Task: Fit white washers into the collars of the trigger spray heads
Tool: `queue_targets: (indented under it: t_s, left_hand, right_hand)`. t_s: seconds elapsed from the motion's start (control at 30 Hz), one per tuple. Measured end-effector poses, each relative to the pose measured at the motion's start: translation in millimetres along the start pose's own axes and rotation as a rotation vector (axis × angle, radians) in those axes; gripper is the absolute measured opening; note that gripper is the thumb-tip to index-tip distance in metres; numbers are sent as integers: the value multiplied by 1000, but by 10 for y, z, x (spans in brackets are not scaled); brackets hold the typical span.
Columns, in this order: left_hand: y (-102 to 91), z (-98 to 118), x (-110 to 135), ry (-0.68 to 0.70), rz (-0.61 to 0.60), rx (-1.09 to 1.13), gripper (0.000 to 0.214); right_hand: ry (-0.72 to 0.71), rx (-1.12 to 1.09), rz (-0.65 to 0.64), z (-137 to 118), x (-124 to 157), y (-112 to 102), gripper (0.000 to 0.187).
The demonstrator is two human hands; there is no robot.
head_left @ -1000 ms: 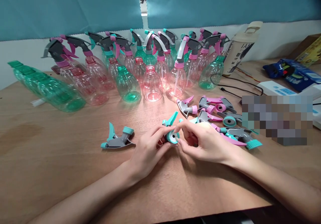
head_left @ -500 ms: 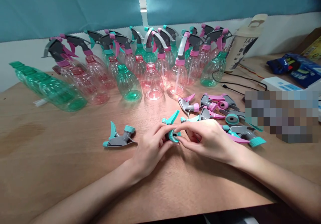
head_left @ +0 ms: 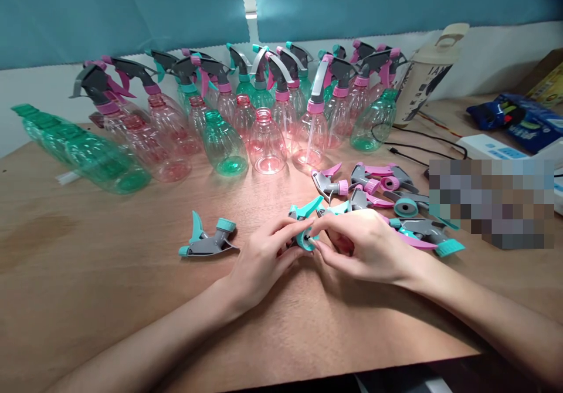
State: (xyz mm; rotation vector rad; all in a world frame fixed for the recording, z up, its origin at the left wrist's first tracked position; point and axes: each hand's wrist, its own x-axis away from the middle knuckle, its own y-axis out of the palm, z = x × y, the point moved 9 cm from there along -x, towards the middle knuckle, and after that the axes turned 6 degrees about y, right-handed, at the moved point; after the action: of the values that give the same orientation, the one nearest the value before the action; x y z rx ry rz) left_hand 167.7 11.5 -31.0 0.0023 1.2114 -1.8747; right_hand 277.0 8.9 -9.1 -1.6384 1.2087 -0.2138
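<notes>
On a brown wooden table (head_left: 272, 346) before a blue cloth (head_left: 132, 12), we see two bare hands meet over a spray head (head_left: 304, 243), held just above the wood near the middle. The left hand's (head_left: 264, 258) fingers close around it; the right hand's (head_left: 369, 246) thumb and forefinger stand narrow at its green collar, and we cannot tell whether they pinch anything small. A second spray head (head_left: 211, 245) lies to the left, and a pile of spray heads (head_left: 363, 179) to the right, partly hidden by the right hand. Beyond, we find a black cable (head_left: 393, 150), a blue packet (head_left: 523, 123) and a blurred patch masking part of the table. Behind stand bottles: an open green bottle (head_left: 226, 152), an open pink bottle (head_left: 268, 146) beside it, and a capped pink bottle (head_left: 310, 141), a thin tube inside.
</notes>
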Motion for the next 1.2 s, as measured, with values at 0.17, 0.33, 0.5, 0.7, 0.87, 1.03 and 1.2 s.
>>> queue_targets:
  t_s: [0.17,0.33,0.5,0.7,0.87,1.03,1.2]
  left_hand:
    - [-2,-12,-7,-2,1,-2,40]
    - [-5,-22,-6,-2,14,-1,38]
    - [-1,-43,-8,-4,18,16,35]
    - [-29,-109,-14,-90,36,63,34]
    - [-35,-123,-16,-120,40,93,33]
    - [-31,-117,-14,-112,41,106,34]
    - [-21,-64,-25,-53,27,89,33]
  right_hand:
    - [54,-2,-84,50,5,78,20]
    - [59,9,-104,52,4,97,23]
    - [27,48,-54,23,0,66,22]
    - [-34,91,63,8,15,6,14]
    - [-53,60,99,22,33,-10,14]
    - [-44,34,90,33,22,-12,14]
    - [-77,-10,99,3,16,-31,15]
